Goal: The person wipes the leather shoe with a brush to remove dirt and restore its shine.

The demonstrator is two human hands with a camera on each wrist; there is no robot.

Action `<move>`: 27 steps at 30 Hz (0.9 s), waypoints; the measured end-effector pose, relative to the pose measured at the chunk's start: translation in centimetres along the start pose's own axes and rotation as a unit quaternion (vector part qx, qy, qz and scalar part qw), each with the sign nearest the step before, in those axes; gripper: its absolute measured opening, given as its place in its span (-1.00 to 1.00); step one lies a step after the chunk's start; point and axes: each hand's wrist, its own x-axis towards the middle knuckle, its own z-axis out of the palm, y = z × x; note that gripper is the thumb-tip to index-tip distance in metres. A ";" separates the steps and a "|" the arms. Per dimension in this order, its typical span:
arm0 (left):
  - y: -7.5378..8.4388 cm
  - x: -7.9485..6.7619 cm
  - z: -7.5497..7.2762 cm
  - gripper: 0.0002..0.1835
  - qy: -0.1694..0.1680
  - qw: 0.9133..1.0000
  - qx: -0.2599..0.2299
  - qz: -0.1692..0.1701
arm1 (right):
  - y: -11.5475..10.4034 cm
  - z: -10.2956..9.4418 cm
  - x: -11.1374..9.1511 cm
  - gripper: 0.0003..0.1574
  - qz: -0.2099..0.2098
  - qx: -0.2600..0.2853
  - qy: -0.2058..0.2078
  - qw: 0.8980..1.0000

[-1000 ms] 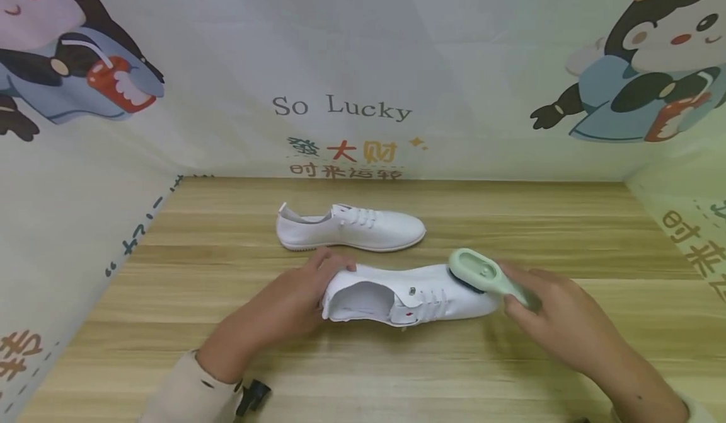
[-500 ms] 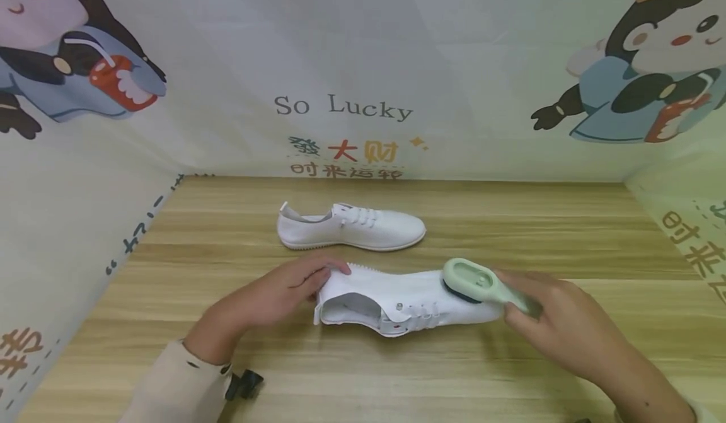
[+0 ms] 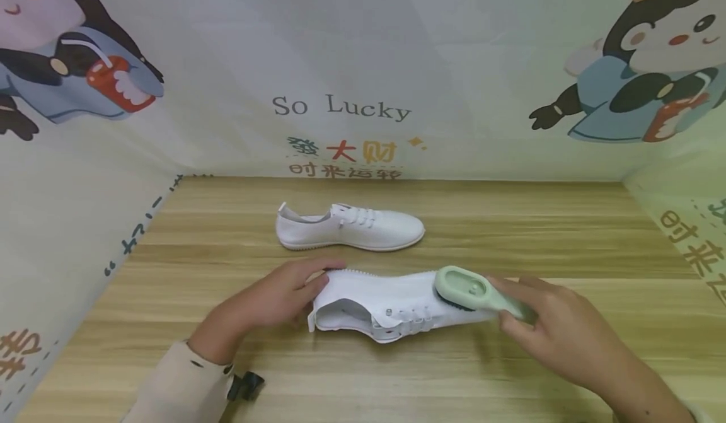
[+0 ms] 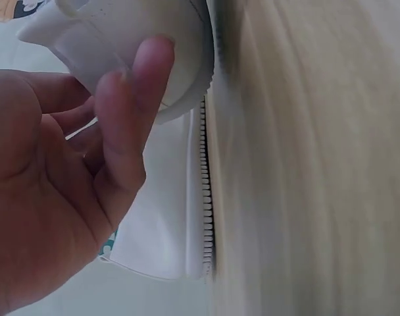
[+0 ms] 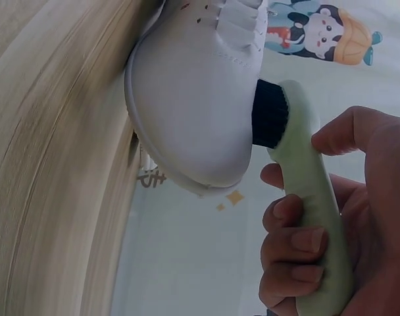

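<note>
A white lace-up shoe (image 3: 363,287) lies tilted on its side near the middle of the table, its opening facing the front edge. Around its heel (image 4: 177,39), my left hand (image 3: 266,300) keeps a hold with bent fingers. My right hand (image 3: 561,325) grips the handle of a pale green brush (image 3: 462,287), fingers wrapped around it as the right wrist view shows. The brush's dark bristles (image 5: 270,113) press against the upper of the toe (image 5: 193,112). Behind it, the matching white shoe (image 3: 388,231) stands upright on its sole, untouched.
The wood-grain table (image 3: 510,221) meets a printed pale backdrop (image 3: 476,108) at the back and both sides. A small black object (image 3: 246,385) sits by the left sleeve (image 3: 181,382).
The held shoe has shifted slightly left and toward the front, tilting further over. Brush and right hand have moved left and a little nearer. The other shoe stays put.
</note>
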 end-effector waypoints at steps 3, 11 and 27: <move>-0.1 0.1 0.2 -0.63 -0.010 0.999 -0.034 -0.023 | -0.2 0.0 -0.1 -0.45 -0.002 0.001 0.002 1.000; -0.5 0.2 0.4 -0.72 0.003 0.999 -0.029 -0.024 | -0.7 0.2 -0.2 -0.39 0.001 -0.008 -0.020 1.000; -0.9 0.3 0.0 -0.66 -0.033 0.996 -0.071 -0.032 | -1.4 0.6 -0.5 -0.34 -0.038 -0.031 0.015 0.999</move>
